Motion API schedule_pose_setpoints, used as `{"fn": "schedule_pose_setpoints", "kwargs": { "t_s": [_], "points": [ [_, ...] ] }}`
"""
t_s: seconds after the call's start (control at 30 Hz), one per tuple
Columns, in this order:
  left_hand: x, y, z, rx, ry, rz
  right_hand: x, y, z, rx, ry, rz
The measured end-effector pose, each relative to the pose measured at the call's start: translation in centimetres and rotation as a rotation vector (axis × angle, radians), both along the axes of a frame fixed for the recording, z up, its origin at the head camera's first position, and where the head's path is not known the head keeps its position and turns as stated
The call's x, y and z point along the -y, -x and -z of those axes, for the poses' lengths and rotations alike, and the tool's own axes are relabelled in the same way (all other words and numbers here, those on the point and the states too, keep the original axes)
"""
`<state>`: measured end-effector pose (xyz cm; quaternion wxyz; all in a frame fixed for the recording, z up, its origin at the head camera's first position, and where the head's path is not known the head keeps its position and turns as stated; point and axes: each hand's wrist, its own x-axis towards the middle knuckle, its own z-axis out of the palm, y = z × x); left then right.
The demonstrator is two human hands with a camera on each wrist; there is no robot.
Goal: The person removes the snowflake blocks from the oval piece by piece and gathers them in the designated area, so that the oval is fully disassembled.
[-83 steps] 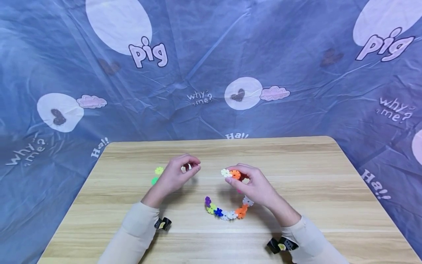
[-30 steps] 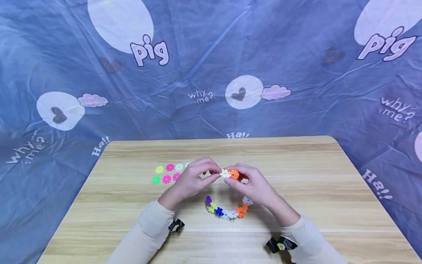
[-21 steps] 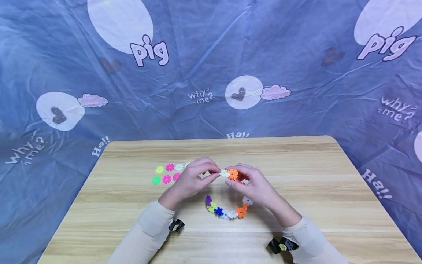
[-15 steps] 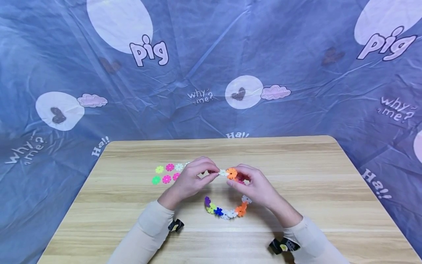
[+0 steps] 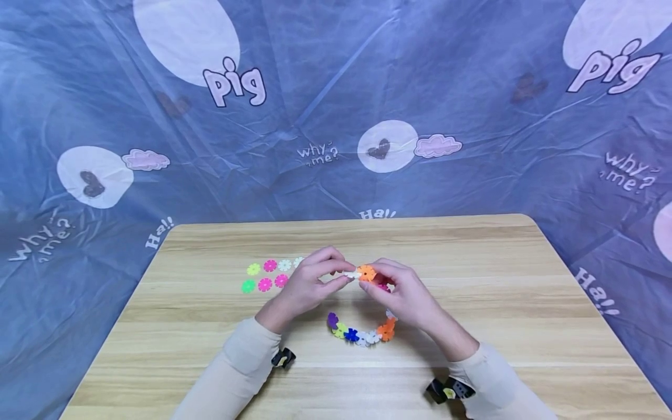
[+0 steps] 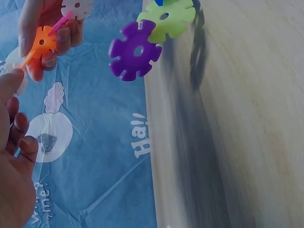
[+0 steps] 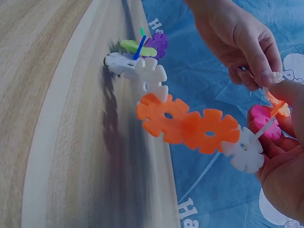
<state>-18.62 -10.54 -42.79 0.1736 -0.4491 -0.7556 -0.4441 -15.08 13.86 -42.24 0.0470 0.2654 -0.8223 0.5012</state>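
Note:
A chain of interlocking snowflake discs runs from my hands down in a curve toward the table. My right hand holds its upper end, gripping near an orange disc, with a pink disc against the fingers. My left hand pinches a white disc between thumb and fingertips. That white disc meets the orange one's edge, between the two hands. Below them the curve passes orange, white, blue and yellow-green discs to a purple disc at the free end.
Left of my left hand, loose discs lie in two rows on the wooden table: yellow, green, several pink and white. A blue printed cloth hangs behind the table's far edge.
My left hand has come right from near the loose discs to the chain's end and now pinches the white disc there. The orange disc has turned and shifted slightly left.

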Motion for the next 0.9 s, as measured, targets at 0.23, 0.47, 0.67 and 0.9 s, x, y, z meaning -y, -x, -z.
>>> {"fn": "schedule_pose_setpoints", "kwargs": {
  "t_s": [0.23, 0.47, 0.67, 0.9],
  "points": [
    [-0.01, 0.05, 0.02, -0.066, 0.023, -0.033, 0.34, -0.01, -0.05, -0.021, -0.015, 0.006],
    [0.25, 0.48, 0.20, -0.161, 0.000, 0.004, 0.40, -0.01, 0.11, -0.025, -0.013, 0.000],
    [0.39, 0.61, 0.06, -0.191, -0.017, 0.033, 0.47, 0.03, 0.14, -0.033, 0.004, -0.007],
    [0.45, 0.59, 0.01, -0.229, -0.030, 0.047, 0.57, 0.07, 0.02, -0.035, 0.013, -0.017]
  ]
}}
